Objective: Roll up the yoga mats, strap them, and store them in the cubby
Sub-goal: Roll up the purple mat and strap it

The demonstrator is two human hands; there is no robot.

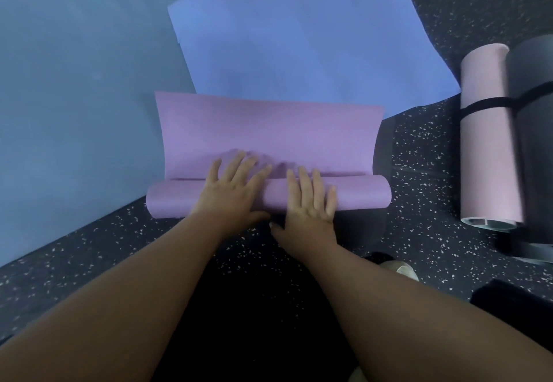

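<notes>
With our left hand [230, 188] and right hand [311, 199] spread flat on the purple mat [269, 130], half-rolled on the speckled floor [419, 172], we should press evenly, keeping both roll ends flush.

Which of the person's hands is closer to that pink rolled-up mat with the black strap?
The right hand. It presses the purple mat on the side toward the pink rolled mat; the left hand rests farther away on the same roll.

Dim, bluish, even light with soft shadows; overall soft focus, and wide-angle bending at the edges.
</notes>
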